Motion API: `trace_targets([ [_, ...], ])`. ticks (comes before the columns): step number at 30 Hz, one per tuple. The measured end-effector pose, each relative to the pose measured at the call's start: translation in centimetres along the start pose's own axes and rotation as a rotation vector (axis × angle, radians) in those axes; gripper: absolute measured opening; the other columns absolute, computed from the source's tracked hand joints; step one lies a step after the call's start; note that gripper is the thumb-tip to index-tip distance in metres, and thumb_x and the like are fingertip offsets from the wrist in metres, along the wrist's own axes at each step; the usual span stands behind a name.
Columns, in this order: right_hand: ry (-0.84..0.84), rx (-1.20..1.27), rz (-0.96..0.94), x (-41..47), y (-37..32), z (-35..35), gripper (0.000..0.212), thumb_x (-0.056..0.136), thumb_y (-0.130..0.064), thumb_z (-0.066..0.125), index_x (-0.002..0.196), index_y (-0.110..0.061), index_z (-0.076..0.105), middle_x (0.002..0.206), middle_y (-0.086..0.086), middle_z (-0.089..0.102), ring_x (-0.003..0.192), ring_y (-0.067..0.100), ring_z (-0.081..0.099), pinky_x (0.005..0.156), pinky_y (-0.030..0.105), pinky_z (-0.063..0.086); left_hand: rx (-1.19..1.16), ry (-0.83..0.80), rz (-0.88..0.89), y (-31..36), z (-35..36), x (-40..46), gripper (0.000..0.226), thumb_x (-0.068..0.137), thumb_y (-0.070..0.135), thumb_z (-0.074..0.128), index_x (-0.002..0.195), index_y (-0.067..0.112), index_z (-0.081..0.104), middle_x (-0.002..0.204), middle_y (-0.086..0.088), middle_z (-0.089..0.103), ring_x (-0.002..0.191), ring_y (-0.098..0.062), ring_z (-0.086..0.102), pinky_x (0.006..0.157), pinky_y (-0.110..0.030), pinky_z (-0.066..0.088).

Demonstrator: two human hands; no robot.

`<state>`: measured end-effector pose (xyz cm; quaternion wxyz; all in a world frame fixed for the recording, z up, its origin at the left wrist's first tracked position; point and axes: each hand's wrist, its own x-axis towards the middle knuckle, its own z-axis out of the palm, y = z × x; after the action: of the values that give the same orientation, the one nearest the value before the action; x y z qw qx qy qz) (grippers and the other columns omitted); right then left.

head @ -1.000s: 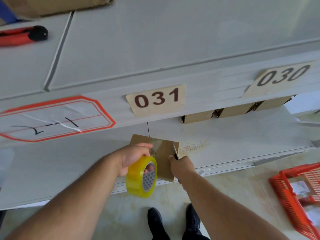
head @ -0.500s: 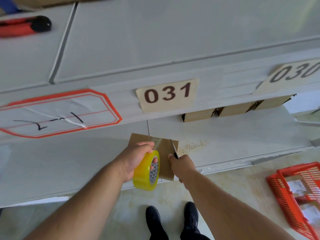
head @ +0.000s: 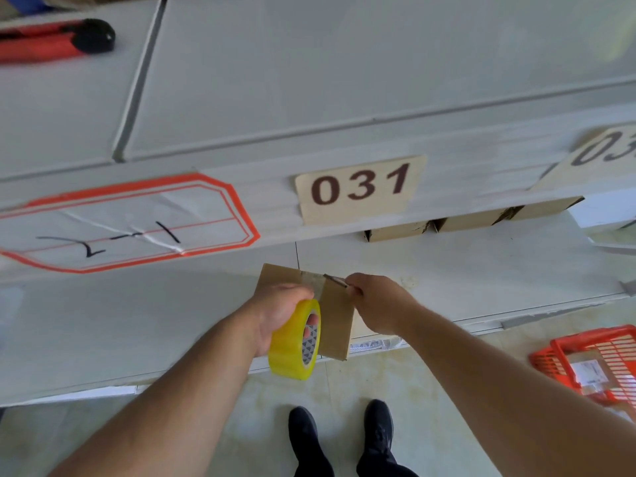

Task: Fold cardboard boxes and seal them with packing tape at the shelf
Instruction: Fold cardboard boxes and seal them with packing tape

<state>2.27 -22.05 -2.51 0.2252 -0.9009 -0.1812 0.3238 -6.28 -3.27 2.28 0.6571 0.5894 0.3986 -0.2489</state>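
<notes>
While left hand (head: pixel 275 315) fingers curl through the tape roll (head: pixel 294 340) core, gripping it against the box (head: pixel 335 325), right hand (head: pixel 377 301) pinches a small blade (head: pixel 335 279) at the box's top edge. Box sits on the shelf (head: pixel 447 270) below the 031 label (head: pixel 358 189); red basket (head: pixel 592 363) well right of box.

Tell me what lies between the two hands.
In the head view, the cardboard box with a tape strip lies between left hand and right hand.

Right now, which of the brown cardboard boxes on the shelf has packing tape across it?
The brown cardboard box at the shelf's front edge, between both hands; the three small boxes under label 031 show no tape.
</notes>
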Motion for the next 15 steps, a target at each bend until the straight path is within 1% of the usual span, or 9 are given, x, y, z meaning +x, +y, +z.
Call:
trace_targets([
  [3,-0.019,-0.129,-0.049,1.0,-0.4,0.2,0.022,0.108,-0.027,0.034,0.104,-0.029,0.056,0.090,0.002,0.062,0.081,0.023,0.061,0.062,0.034,0.044,0.049,0.012,0.013,0.2,0.0,-0.2,0.021,0.099,0.024,0.064,0.114,0.011,0.071,0.083,-0.020,0.074,0.053,-0.024,0.061,0.057,-0.030,0.055],
  [5,-0.009,-0.202,-0.069,1.4,-0.8,0.3,0.015,0.106,-0.024,0.039,0.102,-0.031,0.051,0.087,-0.002,0.059,0.082,0.022,0.060,0.059,0.032,0.042,0.055,0.024,0.025,0.2,-0.1,-0.4,0.019,0.100,0.023,0.064,0.112,0.010,0.072,0.082,-0.020,0.073,0.051,-0.022,0.061,0.057,-0.029,0.054],
  [7,0.009,-0.242,-0.075,1.6,-1.1,0.5,0.012,0.104,-0.022,0.044,0.099,-0.033,0.047,0.084,-0.005,0.055,0.082,0.023,0.060,0.059,0.032,0.042,0.046,0.031,0.033,0.1,-0.2,-0.5,0.019,0.099,0.023,0.065,0.113,0.012,0.072,0.083,-0.020,0.074,0.052,-0.022,0.062,0.060,-0.030,0.054],
  [9,0.025,-0.265,-0.079,1.7,-1.3,0.6,0.011,0.103,-0.024,0.044,0.100,-0.033,0.049,0.083,-0.005,0.054,0.083,0.024,0.060,0.060,0.032,0.042,0.043,0.038,0.036,-0.1,-0.2,-0.5,0.019,0.099,0.023,0.065,0.113,0.013,0.072,0.084,-0.019,0.075,0.054,-0.022,0.063,0.061,-0.031,0.055],
  [12,0.042,-0.295,-0.085,1.7,-1.5,0.7,0.014,0.106,-0.033,0.039,0.097,-0.035,0.049,0.084,-0.005,0.056,0.082,0.023,0.060,0.060,0.030,0.040,0.044,0.037,0.032,0.0,-0.2,-0.5,0.020,0.099,0.023,0.065,0.114,0.013,0.072,0.083,-0.019,0.075,0.053,-0.022,0.062,0.061,-0.031,0.055],
  [15,0.064,-0.321,-0.076,1.7,-1.7,0.9,0.023,0.109,-0.040,0.034,0.095,-0.032,0.050,0.081,-0.006,0.053,0.081,0.023,0.058,0.057,0.028,0.036,0.034,0.018,0.017,0.1,-0.3,-0.6,0.019,0.100,0.023,0.064,0.115,0.013,0.071,0.084,-0.019,0.074,0.053,-0.022,0.062,0.060,-0.031,0.055],
])
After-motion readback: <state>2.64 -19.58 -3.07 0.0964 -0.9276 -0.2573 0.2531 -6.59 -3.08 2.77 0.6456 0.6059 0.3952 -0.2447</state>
